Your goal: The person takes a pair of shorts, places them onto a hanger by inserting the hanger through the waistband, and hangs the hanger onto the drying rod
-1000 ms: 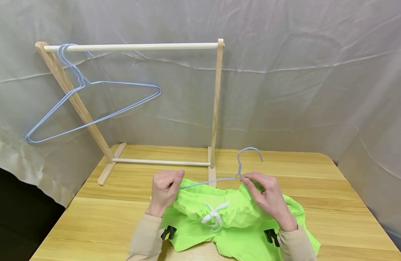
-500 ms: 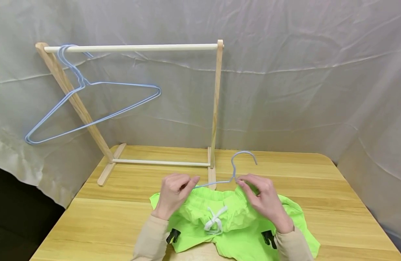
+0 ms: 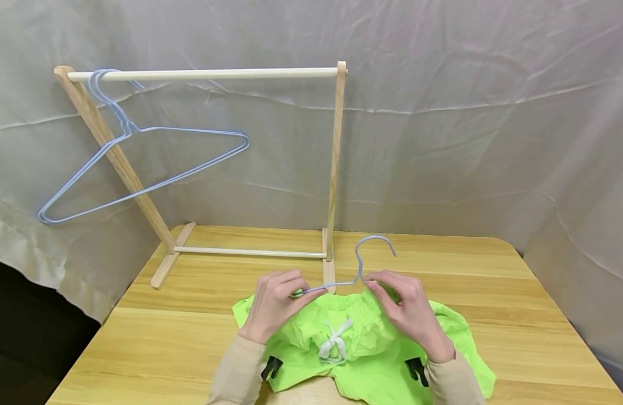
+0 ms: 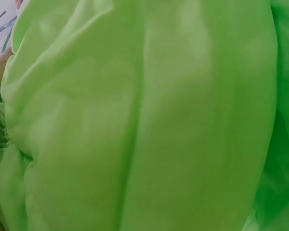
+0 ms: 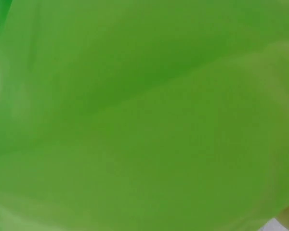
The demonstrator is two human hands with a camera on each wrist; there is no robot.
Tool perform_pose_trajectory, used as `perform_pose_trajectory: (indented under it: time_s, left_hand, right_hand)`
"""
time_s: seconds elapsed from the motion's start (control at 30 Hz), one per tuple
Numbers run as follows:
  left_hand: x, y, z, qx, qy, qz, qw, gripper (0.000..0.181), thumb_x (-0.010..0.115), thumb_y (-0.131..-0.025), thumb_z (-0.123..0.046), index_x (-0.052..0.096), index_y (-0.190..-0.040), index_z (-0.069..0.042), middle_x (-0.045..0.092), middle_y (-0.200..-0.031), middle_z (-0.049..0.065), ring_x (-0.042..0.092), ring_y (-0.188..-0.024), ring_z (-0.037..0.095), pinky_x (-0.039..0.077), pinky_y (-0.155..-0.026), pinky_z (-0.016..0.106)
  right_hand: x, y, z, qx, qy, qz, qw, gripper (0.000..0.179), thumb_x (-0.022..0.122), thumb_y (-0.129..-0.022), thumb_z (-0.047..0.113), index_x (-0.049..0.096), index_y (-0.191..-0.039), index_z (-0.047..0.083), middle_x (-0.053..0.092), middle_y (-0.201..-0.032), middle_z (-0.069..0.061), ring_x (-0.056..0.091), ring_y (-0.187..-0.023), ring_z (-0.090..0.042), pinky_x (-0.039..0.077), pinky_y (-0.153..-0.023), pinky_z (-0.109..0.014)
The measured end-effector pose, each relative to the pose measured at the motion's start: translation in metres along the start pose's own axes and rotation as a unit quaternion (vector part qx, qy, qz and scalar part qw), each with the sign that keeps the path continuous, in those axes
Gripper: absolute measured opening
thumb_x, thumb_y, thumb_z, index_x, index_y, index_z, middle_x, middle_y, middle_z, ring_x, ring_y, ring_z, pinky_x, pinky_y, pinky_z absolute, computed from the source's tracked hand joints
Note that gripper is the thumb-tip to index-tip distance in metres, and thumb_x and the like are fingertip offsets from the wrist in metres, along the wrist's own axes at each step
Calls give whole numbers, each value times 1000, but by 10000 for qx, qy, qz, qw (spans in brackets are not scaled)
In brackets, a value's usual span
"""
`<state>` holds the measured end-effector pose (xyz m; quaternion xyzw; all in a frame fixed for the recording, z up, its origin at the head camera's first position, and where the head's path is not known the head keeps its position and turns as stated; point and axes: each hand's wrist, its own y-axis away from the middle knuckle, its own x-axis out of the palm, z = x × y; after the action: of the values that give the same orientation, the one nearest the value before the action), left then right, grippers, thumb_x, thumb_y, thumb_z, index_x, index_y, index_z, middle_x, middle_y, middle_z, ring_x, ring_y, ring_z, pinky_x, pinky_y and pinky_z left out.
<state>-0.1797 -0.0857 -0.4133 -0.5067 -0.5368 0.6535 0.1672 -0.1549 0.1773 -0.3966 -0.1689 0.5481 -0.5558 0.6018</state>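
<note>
Bright green shorts [image 3: 362, 337] with a white drawstring bow [image 3: 334, 342] lie spread on the table. A blue wire hanger [image 3: 359, 264] is partly inside their waistband, its hook standing up beyond it; its lower part is hidden by cloth. In the head view, my left hand [image 3: 276, 306] grips the waistband on the left, thumb along the hanger's left arm. My right hand [image 3: 409, 309] pinches the waistband close to the hanger's neck. Green cloth [image 4: 149, 115] fills most of the left wrist view, and the right wrist view shows almost only cloth [image 5: 144, 125].
Behind the shorts, at the left, stands a wooden rack [image 3: 336, 169] with a white top rail [image 3: 215, 74]. More blue hangers [image 3: 189, 171] hang at the rail's left end. Under everything is a wood-grain table [image 3: 493, 292], with a grey curtain [image 3: 443, 140] behind it.
My left hand has slid right along the waistband, closer to the right hand, its thumb now extended along the wire. The hanger's hook and my right hand have shifted slightly left and down.
</note>
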Motion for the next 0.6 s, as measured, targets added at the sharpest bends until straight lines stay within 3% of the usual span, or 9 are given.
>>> perform_pose_trajectory:
  time_s: [0.27,0.47,0.6]
  left_hand:
    - [-1,0,3,197,-367,-386,9984,51,55,-101,-44,68,-62,-13,50,-52,-9,29,-44,0,23,-47,8]
    - [-4,0,6,146,-457,-577,9972,55,53,-103,-43,67,-60,-11,51,-51,-8,31,-42,0,24,-47,8]
    - [-6,-1,7,68,-518,-704,9962,56,54,-102,-43,66,-59,-11,49,-50,-7,29,-42,1,23,-46,10]
  right_hand:
    - [-3,1,-3,93,-236,-55,9997,24,66,-78,-17,71,-97,-3,69,-74,-9,47,-56,2,43,-56,-10]
    - [-7,3,-7,97,-87,-112,9999,26,67,-76,-19,71,-97,-4,72,-78,-12,55,-59,-3,50,-64,-12]
    - [-10,3,-9,109,-78,-159,9998,27,67,-75,-19,71,-97,-4,71,-76,-11,51,-57,0,48,-60,-11]
